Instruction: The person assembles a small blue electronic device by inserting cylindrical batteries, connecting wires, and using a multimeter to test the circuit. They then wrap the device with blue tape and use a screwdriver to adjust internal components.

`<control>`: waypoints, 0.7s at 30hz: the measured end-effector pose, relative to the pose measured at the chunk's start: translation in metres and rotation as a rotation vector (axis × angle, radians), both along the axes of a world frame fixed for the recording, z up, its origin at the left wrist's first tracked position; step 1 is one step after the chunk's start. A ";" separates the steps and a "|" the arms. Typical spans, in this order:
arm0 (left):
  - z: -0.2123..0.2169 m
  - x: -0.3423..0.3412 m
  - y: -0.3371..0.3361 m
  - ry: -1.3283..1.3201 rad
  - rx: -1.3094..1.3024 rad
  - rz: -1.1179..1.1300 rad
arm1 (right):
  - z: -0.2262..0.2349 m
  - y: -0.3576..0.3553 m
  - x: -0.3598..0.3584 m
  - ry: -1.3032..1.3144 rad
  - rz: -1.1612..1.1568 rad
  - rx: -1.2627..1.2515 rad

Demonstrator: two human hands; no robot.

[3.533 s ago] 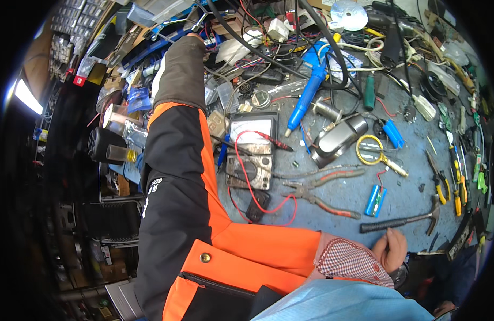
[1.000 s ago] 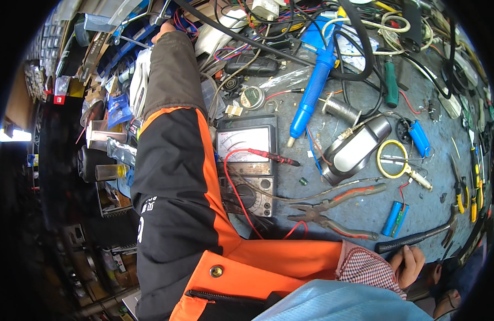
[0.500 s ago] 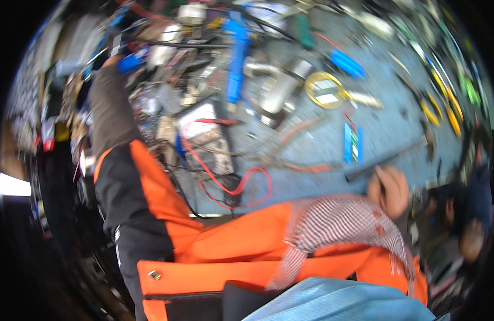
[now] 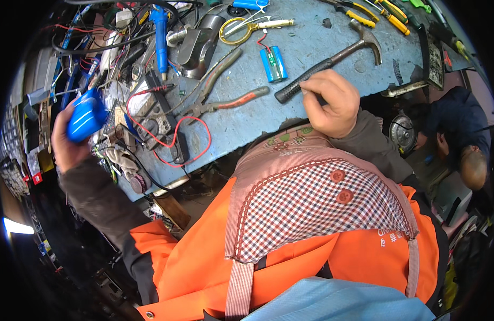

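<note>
At the left edge of the frame the left hand (image 4: 70, 136) is raised clear of the tabletop (image 4: 322, 48), with a blue block-shaped object (image 4: 86, 115) gripped in it. The fingers are curled tight round the block's far side, so it is carried in the air rather than resting among the clutter; what kind of thing it is I cannot tell for sure, perhaps a battery pack or a small casing.

The right hand (image 4: 330, 101) sits in the upper middle of the frame at the near edge of the blue tabletop, fingers bent into a loose fist. Its fingertips press on the black grip end of a hammer (image 4: 332, 59), which lies flat and runs diagonally up to the right. The fingers seem to touch the handle rather than wrap it.

Between the two hands lie a multimeter (image 4: 158, 120) with a looping red lead, long-nosed pliers (image 4: 225, 101) with reddish handles, and a small blue battery pack (image 4: 272, 62), all lying loose within arm's reach.
</note>
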State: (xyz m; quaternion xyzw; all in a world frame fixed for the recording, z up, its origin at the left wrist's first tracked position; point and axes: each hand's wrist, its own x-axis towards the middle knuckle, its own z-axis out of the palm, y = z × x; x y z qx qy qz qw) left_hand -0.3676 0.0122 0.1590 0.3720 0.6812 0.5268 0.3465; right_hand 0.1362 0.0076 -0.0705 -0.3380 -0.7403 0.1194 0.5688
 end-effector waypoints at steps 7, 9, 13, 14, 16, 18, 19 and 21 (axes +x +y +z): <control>-0.148 0.244 -0.003 -0.305 -0.067 -0.391 | 0.047 0.006 -0.010 0.030 0.336 -0.285; -0.156 0.270 -0.010 -0.411 -0.071 -0.347 | 0.041 0.009 -0.015 0.038 0.400 -0.247; -0.170 0.260 -0.016 -0.206 -0.078 -0.501 | 0.035 0.003 -0.010 -0.039 0.479 -0.452; -0.171 0.260 -0.018 -0.187 -0.071 -0.504 | 0.033 0.000 -0.012 -0.046 0.455 -0.419; -0.176 0.260 -0.023 -0.150 -0.058 -0.510 | 0.027 -0.005 -0.019 -0.060 0.409 -0.354; -0.178 0.262 -0.025 -0.116 -0.014 -0.517 | 0.026 -0.003 -0.022 -0.128 0.327 -0.156; -0.176 0.264 -0.027 -0.080 0.014 -0.519 | 0.024 0.000 -0.025 -0.140 0.289 -0.061; -0.174 0.266 -0.032 -0.043 0.059 -0.546 | 0.026 0.001 -0.027 -0.186 0.215 0.025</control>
